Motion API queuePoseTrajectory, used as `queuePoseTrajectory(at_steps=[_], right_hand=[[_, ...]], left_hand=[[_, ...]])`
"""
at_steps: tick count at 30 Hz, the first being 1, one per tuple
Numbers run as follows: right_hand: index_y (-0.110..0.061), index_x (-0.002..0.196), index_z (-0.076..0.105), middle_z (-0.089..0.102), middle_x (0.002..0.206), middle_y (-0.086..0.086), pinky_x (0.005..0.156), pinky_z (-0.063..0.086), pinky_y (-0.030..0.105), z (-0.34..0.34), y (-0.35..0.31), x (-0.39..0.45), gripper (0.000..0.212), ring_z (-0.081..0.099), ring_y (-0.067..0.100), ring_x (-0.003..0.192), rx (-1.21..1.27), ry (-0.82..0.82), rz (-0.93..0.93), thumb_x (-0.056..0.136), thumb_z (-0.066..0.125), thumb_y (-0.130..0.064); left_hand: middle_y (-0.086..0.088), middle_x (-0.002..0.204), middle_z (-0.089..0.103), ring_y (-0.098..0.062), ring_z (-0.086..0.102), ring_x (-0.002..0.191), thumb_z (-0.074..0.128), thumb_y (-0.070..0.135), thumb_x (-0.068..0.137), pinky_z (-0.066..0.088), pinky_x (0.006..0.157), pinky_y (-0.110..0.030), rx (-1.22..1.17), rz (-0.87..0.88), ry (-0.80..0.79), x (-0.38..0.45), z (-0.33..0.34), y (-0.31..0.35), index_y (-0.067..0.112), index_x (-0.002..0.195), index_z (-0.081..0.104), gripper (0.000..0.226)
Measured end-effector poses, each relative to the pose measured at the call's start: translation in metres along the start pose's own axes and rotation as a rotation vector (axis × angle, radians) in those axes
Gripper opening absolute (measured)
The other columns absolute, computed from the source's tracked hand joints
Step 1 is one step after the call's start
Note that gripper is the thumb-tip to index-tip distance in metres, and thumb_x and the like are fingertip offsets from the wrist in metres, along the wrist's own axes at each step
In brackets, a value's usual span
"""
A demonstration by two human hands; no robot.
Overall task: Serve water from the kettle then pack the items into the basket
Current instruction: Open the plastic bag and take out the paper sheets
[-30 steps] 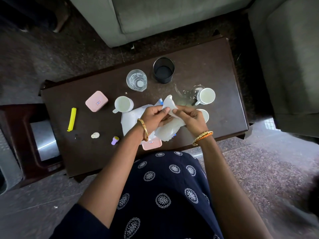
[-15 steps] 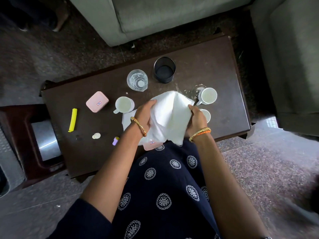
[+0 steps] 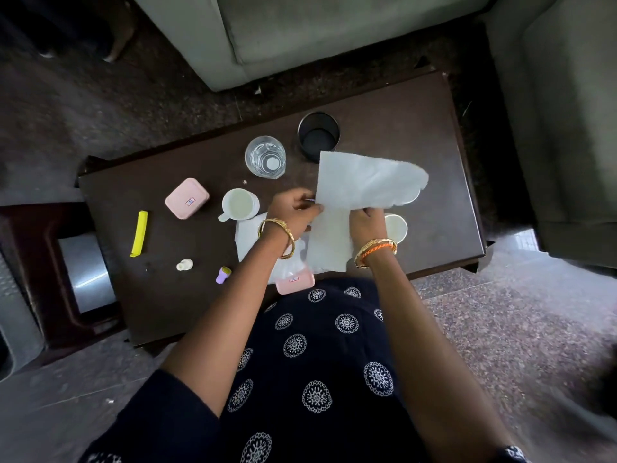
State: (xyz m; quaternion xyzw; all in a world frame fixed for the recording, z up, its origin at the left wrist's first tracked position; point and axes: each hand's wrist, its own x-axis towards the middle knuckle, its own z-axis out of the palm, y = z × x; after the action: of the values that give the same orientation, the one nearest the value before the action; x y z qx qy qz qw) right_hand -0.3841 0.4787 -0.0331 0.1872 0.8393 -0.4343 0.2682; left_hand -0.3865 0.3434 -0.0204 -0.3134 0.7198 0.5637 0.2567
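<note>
Two hands: both of yours grip one white tissue above the dark desk.
Desk: you look down on it; a grey sofa stands beyond its far edge.
Tissue: spread open and lifted, it hides part of the desk's right half, its far corner just in front of the black cup.
Left hand: fingers pinched shut on the tissue's left edge, a gold bangle on the wrist.
Right hand: closed on the tissue near its middle, gold and orange bangles at the wrist.
Second tissue: lies flat under your left wrist.
Black cup: upright at the far side, open top.
Glass: just left of the black cup, water in it.
White mug: left of your left hand, handle pointing toward you.
Second white mug: just right of your right hand, partly hidden.
Pink boxes: one left of the mug, another at the near edge.
Yellow clip: far left, lying lengthwise.
Small bits: a white piece and a purple cap near the front.
Kettle and basket: you cannot see either.
</note>
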Motion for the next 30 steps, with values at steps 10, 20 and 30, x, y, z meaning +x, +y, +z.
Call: queuePoseTrajectory(at_steps=[10, 20, 30], right_hand=[[-0.021, 0.081, 0.051, 0.051, 0.066, -0.002, 0.051, 0.044, 0.020, -0.005, -0.008, 0.008, 0.022, 0.051, 0.003, 0.051, 0.608, -0.103, 0.085, 0.076, 0.046, -0.001], [-0.002, 0.119, 0.052, 0.054, 0.123, 0.019, 0.098, 0.041, 0.039, -0.012, 0.004, 0.107, 0.039, 0.052, 0.035, 0.112, 0.106, 0.448, 0.092, 0.082, 0.058, -0.012], [-0.007, 0.123, 0.055, 0.045, 0.135, 0.020, 0.106, 0.034, 0.035, -0.013, -0.039, 0.280, 0.040, 0.042, 0.036, 0.125, -0.342, 0.140, -0.060, 0.084, 0.048, -0.008]], left_hand=[[0.002, 0.066, 0.059, -0.023, 0.054, 0.066, 0.060, 0.013, 0.075, 0.041, 0.060, -0.024, 0.387, 0.215, 0.252, 0.008, 0.017, -0.002, 0.019, 0.077, 0.063, 0.006], [-0.013, 0.068, 0.043, -0.026, 0.041, 0.070, 0.040, 0.004, 0.088, 0.029, 0.063, -0.028, 0.282, 0.024, 0.285, 0.024, 0.011, -0.032, 0.017, 0.057, 0.030, 0.035], [-0.023, 0.089, 0.056, -0.039, 0.052, 0.090, 0.034, 0.002, 0.092, 0.037, 0.076, -0.031, 0.035, -0.002, 0.333, 0.087, 0.018, -0.050, 0.005, 0.081, 0.046, 0.016]])
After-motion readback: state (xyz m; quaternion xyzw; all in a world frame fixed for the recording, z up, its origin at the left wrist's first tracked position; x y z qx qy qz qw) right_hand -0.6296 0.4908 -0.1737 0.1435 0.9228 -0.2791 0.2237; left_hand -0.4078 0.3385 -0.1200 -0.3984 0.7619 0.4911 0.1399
